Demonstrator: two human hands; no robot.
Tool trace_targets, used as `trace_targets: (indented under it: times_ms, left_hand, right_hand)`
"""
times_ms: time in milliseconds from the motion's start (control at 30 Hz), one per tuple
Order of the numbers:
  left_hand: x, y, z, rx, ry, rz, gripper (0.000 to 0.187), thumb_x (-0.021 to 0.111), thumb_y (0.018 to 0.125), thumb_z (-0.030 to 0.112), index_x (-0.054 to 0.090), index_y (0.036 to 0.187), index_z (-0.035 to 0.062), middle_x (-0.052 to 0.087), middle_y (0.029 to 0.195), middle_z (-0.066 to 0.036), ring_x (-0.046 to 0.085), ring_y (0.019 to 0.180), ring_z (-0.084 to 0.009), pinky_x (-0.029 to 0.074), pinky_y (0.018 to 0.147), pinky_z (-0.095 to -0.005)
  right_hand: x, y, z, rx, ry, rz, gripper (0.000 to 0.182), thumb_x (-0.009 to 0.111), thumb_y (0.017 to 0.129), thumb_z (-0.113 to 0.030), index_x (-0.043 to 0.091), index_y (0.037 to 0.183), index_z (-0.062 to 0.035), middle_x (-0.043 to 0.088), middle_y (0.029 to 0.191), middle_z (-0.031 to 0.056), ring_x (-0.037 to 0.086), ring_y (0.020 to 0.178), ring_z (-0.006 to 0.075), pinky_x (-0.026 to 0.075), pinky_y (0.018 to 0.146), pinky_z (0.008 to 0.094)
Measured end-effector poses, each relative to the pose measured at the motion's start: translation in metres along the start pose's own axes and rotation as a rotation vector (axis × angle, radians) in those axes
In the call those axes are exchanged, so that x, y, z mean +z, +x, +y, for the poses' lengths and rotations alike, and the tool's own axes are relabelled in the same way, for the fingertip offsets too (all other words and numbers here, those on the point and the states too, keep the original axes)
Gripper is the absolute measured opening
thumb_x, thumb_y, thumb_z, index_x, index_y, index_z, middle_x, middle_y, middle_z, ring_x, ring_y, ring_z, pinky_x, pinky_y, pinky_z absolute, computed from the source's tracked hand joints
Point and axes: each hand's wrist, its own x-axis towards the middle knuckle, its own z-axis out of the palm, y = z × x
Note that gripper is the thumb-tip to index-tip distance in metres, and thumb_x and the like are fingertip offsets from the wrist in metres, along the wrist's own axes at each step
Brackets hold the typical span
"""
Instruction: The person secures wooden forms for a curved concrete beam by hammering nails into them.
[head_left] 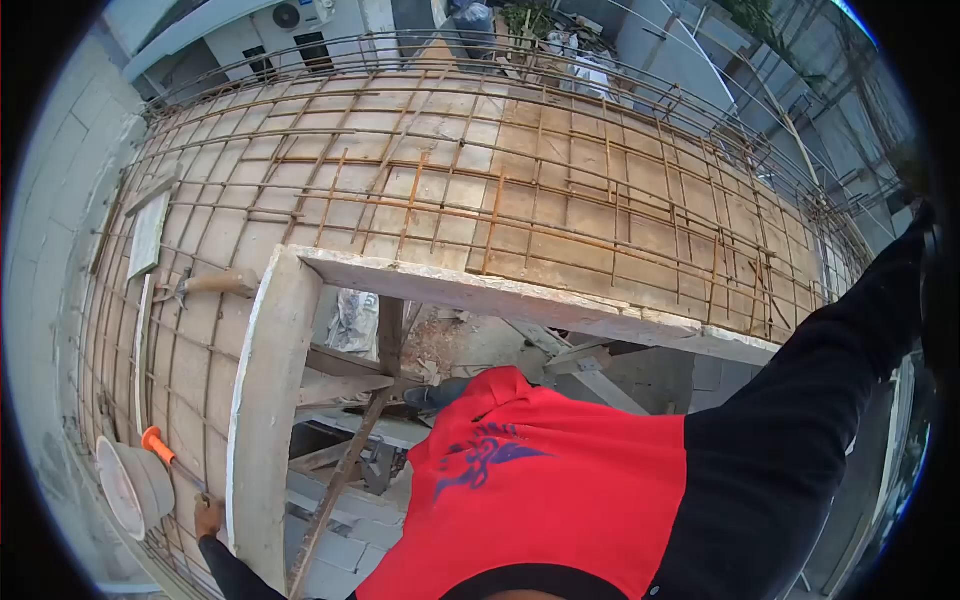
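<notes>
At the lower left, my left hand [208,516] is closed at the end of a thin metal shaft that runs up to an orange handle [157,444]. A round, pale bucket [134,487] stands just left of the shaft, on the rebar grid. Beside my hand rises the whitish board edge [262,420] of a square opening. My right arm, in a black sleeve, reaches to the upper right, and its hand is lost past the dark rim of the picture.
Rebar [540,240] is laid in a grid over plywood sheets around the opening. A claw hammer [222,284] and a short board [149,236] lie at the left. Through the opening show timber props [607,385] and a shoe. A block wall [62,180] stands left.
</notes>
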Motion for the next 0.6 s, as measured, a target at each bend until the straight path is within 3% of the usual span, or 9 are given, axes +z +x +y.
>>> trace_targets:
  times_ms: [67,133,300,400,467,533,567,600]
  left_hand:
    - [-0.006,-0.024,0.035,-0.076,0.148,0.021,0.049,0.064,0.073,0.028,0.050,0.107,-0.0036,0.063,0.103,-0.029,0.060,0.101,-0.0436,0.048,0.084,-0.0446]
    - [-0.008,-0.030,0.036,-0.067,0.248,-0.016,0.063,0.066,0.075,0.037,0.049,0.119,-0.0039,0.061,0.108,-0.030,0.060,0.102,-0.0430,0.049,0.087,-0.0439]
    - [-0.011,-0.044,0.038,-0.103,0.110,0.030,0.064,0.059,0.085,0.043,0.045,0.131,0.0017,0.058,0.118,-0.029,0.055,0.113,-0.0401,0.043,0.097,-0.0430]
    - [-0.030,-0.070,0.054,-0.037,-0.062,0.396,0.056,0.059,0.087,0.042,0.052,0.124,0.0001,0.059,0.112,-0.030,0.058,0.107,-0.0399,0.044,0.093,-0.0426]
    - [-0.050,-0.097,0.101,0.202,-0.292,0.981,0.052,0.064,0.086,0.033,0.053,0.124,-0.0013,0.060,0.112,-0.029,0.058,0.104,-0.0397,0.046,0.089,-0.0423]
    - [-0.082,-0.141,0.168,0.319,-0.349,1.204,0.058,0.069,0.084,0.031,0.048,0.125,-0.0043,0.060,0.110,-0.025,0.058,0.104,-0.0392,0.045,0.091,-0.0422]
    - [-0.090,-0.152,0.189,0.368,-0.402,1.187,0.071,0.071,0.080,0.042,0.044,0.132,0.0019,0.052,0.127,-0.023,0.051,0.119,-0.0365,0.043,0.097,-0.0422]
    - [-0.097,-0.159,0.210,0.491,-0.288,1.269,0.075,0.072,0.079,0.043,0.041,0.134,0.0040,0.046,0.133,-0.022,0.045,0.124,-0.0361,0.041,0.099,-0.0440]
  right_hand:
    - [0.031,-0.010,-0.049,-0.078,0.053,-0.167,0.022,0.039,0.087,-0.034,0.038,0.089,-0.0116,0.044,0.095,0.0130,0.041,0.085,0.0318,0.035,0.072,0.0493]
    - [0.066,-0.014,-0.115,-0.157,0.169,-0.277,0.026,0.038,0.087,-0.038,0.034,0.095,-0.0139,0.041,0.102,0.0125,0.038,0.091,0.0334,0.033,0.075,0.0522]
    - [0.098,-0.014,-0.307,-0.260,0.386,-0.439,0.039,0.037,0.086,-0.047,0.025,0.112,-0.0195,0.032,0.118,0.0112,0.030,0.105,0.0376,0.026,0.082,0.0596]
    - [0.102,-0.008,-0.437,-0.332,0.467,-0.492,0.049,0.036,0.086,-0.053,0.019,0.121,-0.0229,0.027,0.128,0.0104,0.025,0.114,0.0402,0.023,0.086,0.0640]
    - [0.095,0.001,-0.516,-0.380,0.477,-0.520,0.056,0.036,0.085,-0.057,0.016,0.128,-0.0251,0.023,0.134,0.0099,0.022,0.120,0.0419,0.020,0.089,0.0670]
    - [0.086,0.008,-0.585,-0.431,0.445,-0.565,0.063,0.035,0.085,-0.061,0.012,0.134,-0.0274,0.020,0.141,0.0093,0.018,0.125,0.0435,0.018,0.092,0.0699]
    - [0.076,0.011,-0.618,-0.465,0.415,-0.578,0.067,0.035,0.085,-0.063,0.010,0.137,-0.0285,0.018,0.144,0.0091,0.017,0.128,0.0444,0.017,0.094,0.0714]
    - [0.063,0.017,-0.649,-0.499,0.391,-0.592,0.071,0.034,0.085,-0.065,0.009,0.140,-0.0296,0.016,0.147,0.0088,0.015,0.131,0.0452,0.015,0.095,0.0729]
